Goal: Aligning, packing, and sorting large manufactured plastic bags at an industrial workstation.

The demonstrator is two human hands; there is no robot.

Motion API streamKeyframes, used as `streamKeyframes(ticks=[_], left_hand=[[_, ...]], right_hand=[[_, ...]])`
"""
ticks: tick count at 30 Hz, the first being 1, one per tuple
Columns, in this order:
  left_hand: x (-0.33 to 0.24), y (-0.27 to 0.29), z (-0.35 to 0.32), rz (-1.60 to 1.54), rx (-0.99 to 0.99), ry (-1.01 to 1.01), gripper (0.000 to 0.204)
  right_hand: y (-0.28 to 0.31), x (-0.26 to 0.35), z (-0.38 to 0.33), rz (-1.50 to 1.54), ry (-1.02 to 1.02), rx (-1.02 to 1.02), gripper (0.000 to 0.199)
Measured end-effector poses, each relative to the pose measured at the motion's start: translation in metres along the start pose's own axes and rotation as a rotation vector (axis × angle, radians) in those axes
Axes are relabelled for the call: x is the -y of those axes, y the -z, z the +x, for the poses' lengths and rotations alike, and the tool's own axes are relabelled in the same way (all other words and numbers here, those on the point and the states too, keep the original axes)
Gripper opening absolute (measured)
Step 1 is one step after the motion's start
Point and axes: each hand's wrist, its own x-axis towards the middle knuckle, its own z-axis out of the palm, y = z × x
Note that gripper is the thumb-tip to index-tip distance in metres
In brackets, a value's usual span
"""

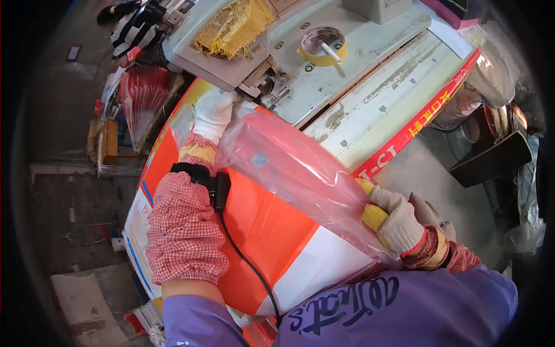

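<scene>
A clear plastic bag (295,168) lies slantwise across an orange and white printed sheet (266,231) on the work table. My left hand (213,113), in a white glove with a red checked sleeve cover, presses the bag's far end against the metal head of a machine (263,84). My right hand (396,222), in a white and yellow glove, grips the bag's near end at the lower right. A black band with a cable (217,188) sits on my left wrist.
A yellow tape roll (322,46) with a white stick lies on the grey-white machine table (370,40). Yellow cloth (234,26) lies on the machine top. Stacked red and white bags (141,98) stand at the left. A person in a striped top (133,26) is far left.
</scene>
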Motion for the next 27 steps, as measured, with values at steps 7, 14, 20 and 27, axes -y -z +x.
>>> streamKeyframes(ticks=[7, 14, 20, 27], left_hand=[[-0.011, 0.026, 0.006, -0.088, 0.143, -0.03, 0.011], [-0.02, 0.073, -0.007, -0.072, 0.452, 0.153, 0.012], [-0.032, 0.059, 0.002, -0.055, 0.406, 0.011, 0.01], [0.042, 0.037, 0.026, 0.0, 0.331, 0.137, 0.018]], right_hand=[[-0.004, 0.017, -0.008, -0.512, 0.158, -0.059, 0.041], [-0.001, 0.011, -0.009, -0.503, 0.184, -0.031, 0.042], [0.004, 0.02, -0.02, -0.84, 0.285, -0.051, 0.045], [-0.03, 0.019, 0.057, -1.495, 0.855, -0.207, 0.029]])
